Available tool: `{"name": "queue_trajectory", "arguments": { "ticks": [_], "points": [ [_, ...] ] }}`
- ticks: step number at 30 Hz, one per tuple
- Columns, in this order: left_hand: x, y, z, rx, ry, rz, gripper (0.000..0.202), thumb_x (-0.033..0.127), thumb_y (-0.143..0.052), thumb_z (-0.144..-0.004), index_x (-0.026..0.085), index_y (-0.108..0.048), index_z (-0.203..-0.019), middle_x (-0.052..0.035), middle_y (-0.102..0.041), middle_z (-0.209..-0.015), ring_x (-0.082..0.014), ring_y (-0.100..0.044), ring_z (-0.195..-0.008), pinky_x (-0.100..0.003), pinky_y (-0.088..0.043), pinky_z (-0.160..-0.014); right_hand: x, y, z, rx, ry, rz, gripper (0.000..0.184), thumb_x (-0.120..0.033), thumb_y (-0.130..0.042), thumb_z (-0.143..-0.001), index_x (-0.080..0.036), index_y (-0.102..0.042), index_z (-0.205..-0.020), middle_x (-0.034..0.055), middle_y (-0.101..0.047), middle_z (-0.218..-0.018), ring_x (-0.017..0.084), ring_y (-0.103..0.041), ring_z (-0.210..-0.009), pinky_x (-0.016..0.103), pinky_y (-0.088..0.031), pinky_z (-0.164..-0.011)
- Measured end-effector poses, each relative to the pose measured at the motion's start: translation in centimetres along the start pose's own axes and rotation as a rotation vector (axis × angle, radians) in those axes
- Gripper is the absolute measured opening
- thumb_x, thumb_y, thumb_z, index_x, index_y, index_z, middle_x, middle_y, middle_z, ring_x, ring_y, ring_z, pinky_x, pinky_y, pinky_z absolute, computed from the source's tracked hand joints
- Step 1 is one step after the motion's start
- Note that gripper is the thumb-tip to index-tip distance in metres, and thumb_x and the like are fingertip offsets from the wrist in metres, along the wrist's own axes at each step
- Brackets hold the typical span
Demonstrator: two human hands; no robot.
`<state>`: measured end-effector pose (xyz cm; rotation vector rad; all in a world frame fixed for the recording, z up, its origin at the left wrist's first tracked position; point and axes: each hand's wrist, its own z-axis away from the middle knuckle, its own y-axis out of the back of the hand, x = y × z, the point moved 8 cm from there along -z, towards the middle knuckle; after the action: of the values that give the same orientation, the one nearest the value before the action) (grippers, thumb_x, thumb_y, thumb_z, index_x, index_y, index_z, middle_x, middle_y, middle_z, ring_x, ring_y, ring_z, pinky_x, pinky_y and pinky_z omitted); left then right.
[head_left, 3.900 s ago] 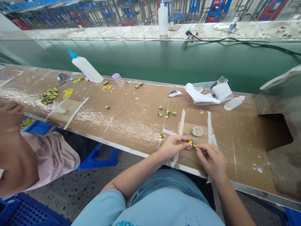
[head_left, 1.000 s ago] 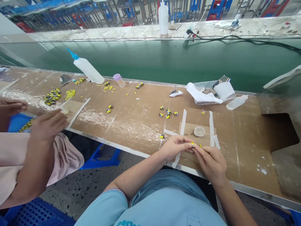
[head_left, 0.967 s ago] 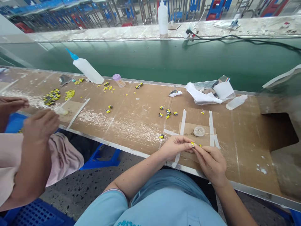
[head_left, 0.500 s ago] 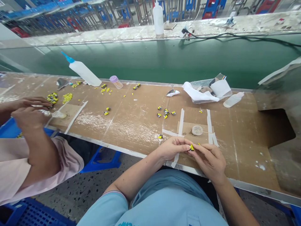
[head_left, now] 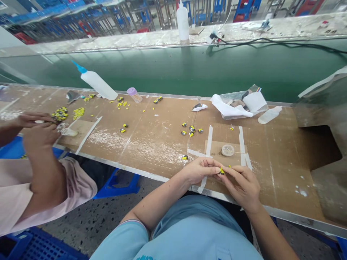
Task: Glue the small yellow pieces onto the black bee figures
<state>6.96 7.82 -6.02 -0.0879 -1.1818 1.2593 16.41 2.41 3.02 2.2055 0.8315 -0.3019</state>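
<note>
My left hand [head_left: 200, 169] and my right hand [head_left: 242, 186] meet over the near edge of the brown workbench [head_left: 151, 141]. Both pinch one small yellow and black part [head_left: 221, 170] between their fingertips. Just beyond them a small clear round cap [head_left: 227, 150] sits on a taped cardboard square. One yellow part [head_left: 184, 157] lies left of my left hand. A cluster of several yellow and black parts [head_left: 191, 130] lies further out on the bench.
A co-worker's hands [head_left: 35, 126] work at the left by piles of yellow parts [head_left: 60, 113]. A squeeze bottle with a blue tip [head_left: 94, 82], a purple-capped vial [head_left: 134, 94], a clear tray with white paper [head_left: 238, 104] and a lying bottle [head_left: 269, 115] stand along the green conveyor [head_left: 189, 72].
My hands have stayed together on the small part, fingers shifting slightly. The co-worker's hands moved from their lap up to the bench edge by the yellow pile.
</note>
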Motion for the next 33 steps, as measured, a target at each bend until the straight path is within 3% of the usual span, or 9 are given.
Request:
{"name": "queue_trajectory", "arguments": {
  "ticks": [15, 33],
  "points": [
    [0.01, -0.5, -0.12, -0.042, 0.016, -0.024, 0.05, 0.05, -0.083, -0.05, 0.009, -0.069, -0.074, -0.0045, -0.067, -0.063, -0.0111, -0.062, -0.057, -0.026, -0.05, -0.068, 0.56, -0.24, -0.08, -0.005, -0.064, -0.024, 0.016, -0.02, -0.064, -0.082, -0.021, -0.065, -0.098, 0.0021, -0.059, -0.079, 0.011, -0.058, -0.066, 0.023, -0.049, -0.059],
    [0.27, -0.5, 0.1, -0.051, 0.021, 0.014, 0.044, 0.038, -0.085, -0.052, 0.008, -0.071, -0.082, -0.0069, -0.07, -0.07, -0.013, -0.066, -0.064, -0.028, -0.051, -0.074, 0.62, -0.17, 0.01, 0.0, -0.073, 0.001, 0.016, -0.02, -0.064, -0.082, -0.022, -0.067, -0.097, 0.0018, -0.06, -0.077, 0.01, -0.058, -0.065, 0.022, -0.049, -0.057]
  ]
}}
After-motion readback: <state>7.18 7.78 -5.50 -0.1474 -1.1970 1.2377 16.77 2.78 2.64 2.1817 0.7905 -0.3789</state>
